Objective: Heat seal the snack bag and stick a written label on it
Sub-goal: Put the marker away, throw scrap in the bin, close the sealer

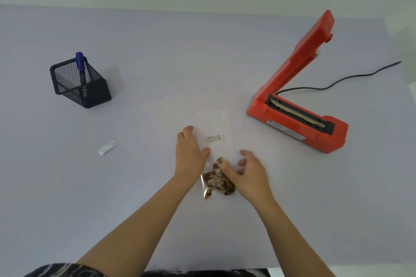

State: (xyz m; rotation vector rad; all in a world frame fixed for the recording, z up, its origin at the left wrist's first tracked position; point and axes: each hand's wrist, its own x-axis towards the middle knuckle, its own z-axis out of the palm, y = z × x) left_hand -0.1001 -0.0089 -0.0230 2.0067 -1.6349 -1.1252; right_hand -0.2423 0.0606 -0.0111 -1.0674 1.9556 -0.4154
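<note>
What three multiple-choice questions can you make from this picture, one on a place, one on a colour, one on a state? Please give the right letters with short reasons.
1. Where does the pen holder stand on the table?
A. far left
B. beside the sealer
C. between the hands

2. What colour is the heat sealer?
A. blue
B. orange-red
C. black

3. How is the sealer's arm?
A. raised
B. pressed down
C. taken off

Answers:
1 A: the mesh holder with the blue pen is far left, away from the snack bag.
2 B: its body is orange-red.
3 A: the arm stands up, and the sealing strip is bare.
</note>
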